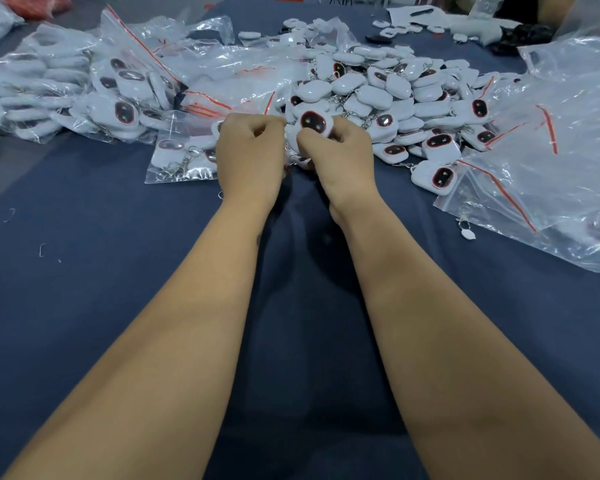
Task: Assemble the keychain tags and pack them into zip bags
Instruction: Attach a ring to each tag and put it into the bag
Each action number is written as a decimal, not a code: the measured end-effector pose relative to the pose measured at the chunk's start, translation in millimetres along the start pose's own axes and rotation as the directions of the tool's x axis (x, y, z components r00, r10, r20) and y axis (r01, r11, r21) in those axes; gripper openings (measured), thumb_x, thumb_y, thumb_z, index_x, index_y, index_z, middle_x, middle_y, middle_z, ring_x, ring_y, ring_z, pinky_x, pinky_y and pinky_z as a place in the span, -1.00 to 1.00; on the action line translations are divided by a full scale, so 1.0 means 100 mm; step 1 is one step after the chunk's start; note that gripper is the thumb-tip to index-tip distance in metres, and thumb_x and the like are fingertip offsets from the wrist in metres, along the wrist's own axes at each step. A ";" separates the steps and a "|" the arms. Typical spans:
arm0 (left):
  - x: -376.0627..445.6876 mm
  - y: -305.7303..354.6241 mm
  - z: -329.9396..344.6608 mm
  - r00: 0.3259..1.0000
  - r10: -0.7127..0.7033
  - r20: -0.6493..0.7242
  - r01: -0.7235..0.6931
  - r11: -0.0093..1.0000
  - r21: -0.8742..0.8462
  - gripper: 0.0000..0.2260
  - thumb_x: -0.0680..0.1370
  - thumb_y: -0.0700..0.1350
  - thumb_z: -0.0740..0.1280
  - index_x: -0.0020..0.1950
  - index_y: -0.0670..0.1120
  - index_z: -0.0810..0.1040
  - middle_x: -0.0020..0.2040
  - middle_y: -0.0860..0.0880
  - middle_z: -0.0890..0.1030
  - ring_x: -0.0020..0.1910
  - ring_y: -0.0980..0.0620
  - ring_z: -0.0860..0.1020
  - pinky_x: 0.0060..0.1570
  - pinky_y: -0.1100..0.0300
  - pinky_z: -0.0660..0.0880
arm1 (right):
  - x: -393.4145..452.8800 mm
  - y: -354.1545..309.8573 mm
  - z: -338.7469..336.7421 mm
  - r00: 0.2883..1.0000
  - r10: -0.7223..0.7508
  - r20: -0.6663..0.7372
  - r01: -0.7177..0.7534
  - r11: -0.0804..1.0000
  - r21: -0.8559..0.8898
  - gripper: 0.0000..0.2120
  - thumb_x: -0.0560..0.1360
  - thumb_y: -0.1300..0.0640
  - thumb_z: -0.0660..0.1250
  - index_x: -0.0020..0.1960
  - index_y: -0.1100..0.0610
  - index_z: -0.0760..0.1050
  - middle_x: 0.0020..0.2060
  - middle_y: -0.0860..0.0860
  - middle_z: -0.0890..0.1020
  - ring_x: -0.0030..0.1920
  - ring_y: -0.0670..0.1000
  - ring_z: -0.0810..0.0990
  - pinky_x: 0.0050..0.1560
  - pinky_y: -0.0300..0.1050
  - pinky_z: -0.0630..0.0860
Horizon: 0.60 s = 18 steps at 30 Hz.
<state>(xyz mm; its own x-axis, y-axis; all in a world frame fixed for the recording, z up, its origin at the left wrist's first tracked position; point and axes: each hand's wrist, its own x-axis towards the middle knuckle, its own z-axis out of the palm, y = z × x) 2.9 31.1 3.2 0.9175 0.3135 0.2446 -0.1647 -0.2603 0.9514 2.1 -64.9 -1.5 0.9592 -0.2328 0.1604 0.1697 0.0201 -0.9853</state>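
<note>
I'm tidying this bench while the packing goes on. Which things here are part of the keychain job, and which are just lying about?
Part of the job:
- white tag held by the right hand
- left hand, fingers curled
- loose tag pile
- filled zip bags
- empty zip bags

Lying about:
- red plastic, far left corner
- black bag, far right
- bent wire bits on the blue cloth

No legible txt, labels or nos on tags [313,122] or zip bags [520,188]

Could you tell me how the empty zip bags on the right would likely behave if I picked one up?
The empty zip bags look thin and crinkled, so probably floppy and very light. Their glossy film may be slippery, and stacked bags might cling together.
</note>
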 end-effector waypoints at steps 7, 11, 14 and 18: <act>-0.03 0.02 0.04 0.994 0.084 0.068 -0.078 0.993 -0.091 -0.77 0.44 -0.26 0.23 -0.42 -0.16 0.30 -0.39 -0.06 0.23 -0.34 0.05 0.17 -0.37 0.16 0.12 | 0.05 0.05 -0.05 0.997 0.002 0.074 -0.003 1.000 0.019 -0.73 0.47 0.19 0.36 -0.19 0.43 0.46 -0.27 0.13 0.43 -0.20 0.07 0.34 -0.14 0.01 0.30; -0.04 0.03 0.11 0.991 0.101 0.093 -0.086 0.985 -0.151 -0.79 0.46 -0.30 0.24 -0.36 -0.32 0.34 -0.38 -0.10 0.19 -0.35 0.02 0.15 -0.36 0.19 0.11 | 0.08 0.06 -0.11 0.992 -0.001 0.126 0.010 0.997 -0.073 -0.79 0.59 0.21 0.29 -0.03 0.39 0.54 -0.20 0.23 0.57 -0.14 0.06 0.46 -0.05 0.07 0.44; -0.03 0.03 0.17 0.990 0.074 0.122 -0.052 0.983 -0.176 -0.74 0.51 -0.27 0.27 -0.32 -0.40 0.40 -0.37 -0.13 0.24 -0.35 -0.01 0.19 -0.35 0.18 0.14 | 0.06 0.06 -0.12 0.989 -0.013 0.150 0.027 0.996 -0.090 -0.86 0.59 0.26 0.27 -0.14 0.21 0.53 -0.26 0.13 0.54 -0.18 0.05 0.44 -0.11 0.01 0.40; -0.01 0.01 0.15 0.987 0.039 0.155 -0.004 0.975 -0.224 -0.74 0.52 -0.23 0.28 -0.26 -0.43 0.48 -0.30 -0.14 0.36 -0.29 -0.02 0.27 -0.30 0.17 0.20 | 0.05 0.08 -0.14 0.989 -0.026 0.147 0.039 0.995 -0.087 -0.82 0.56 0.27 0.30 -0.22 0.15 0.53 -0.29 0.14 0.54 -0.21 0.07 0.43 -0.14 0.02 0.37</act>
<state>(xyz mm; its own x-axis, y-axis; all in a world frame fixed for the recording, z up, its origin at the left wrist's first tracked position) 7.1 16.2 1.3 0.9554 0.1575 0.2498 -0.2448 -0.0503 0.9683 5.4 -79.4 -8.9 0.9773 -0.0878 0.1930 0.1868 -0.0737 -0.9796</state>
